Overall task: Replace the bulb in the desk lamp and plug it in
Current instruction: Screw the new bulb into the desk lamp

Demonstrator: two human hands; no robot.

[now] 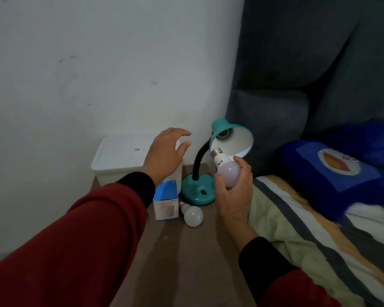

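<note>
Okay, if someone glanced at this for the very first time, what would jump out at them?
First, the teal desk lamp on the brown table by the wall, its shade tipped toward the bed and its socket empty. The right hand holds a white bulb just below that shade, screw base up, while the left hand hovers open nearby. A second bulb lies beside a small blue-and-white box.

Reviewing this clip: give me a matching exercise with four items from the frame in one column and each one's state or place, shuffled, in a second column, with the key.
Column 1
1. held bulb
2. spare bulb
3. lamp socket
4. left hand

Column 2
A. empty, no bulb in it
B. open, holding nothing, above the white box
C. lying on the table by the lamp base
D. gripped in the right hand, screw cap toward the shade

Pairs: 1-D, 2-C, 3-A, 4-B
</note>
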